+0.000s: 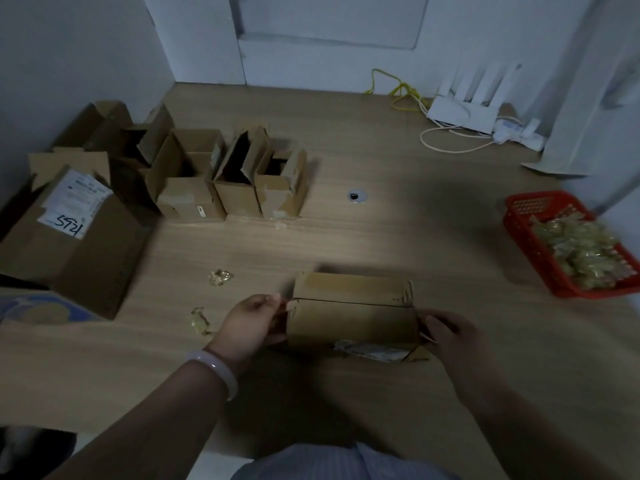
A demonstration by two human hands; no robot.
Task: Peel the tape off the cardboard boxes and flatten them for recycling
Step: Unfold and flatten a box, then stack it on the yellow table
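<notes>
A small closed cardboard box lies on its side on the wooden table, close in front of me. A torn label remnant clings to its lower front edge. My left hand grips the box's left end, thumb and fingers curled round the end flap. At the right end, my right hand holds the box, fingers curled at the corner. Two crumpled bits of peeled tape lie on the table to the left of the box.
A row of opened cardboard boxes stands at the back left, with a larger labelled box nearer the left edge. A red basket full of wadded tape sits at the right. A router and cables lie at the back right.
</notes>
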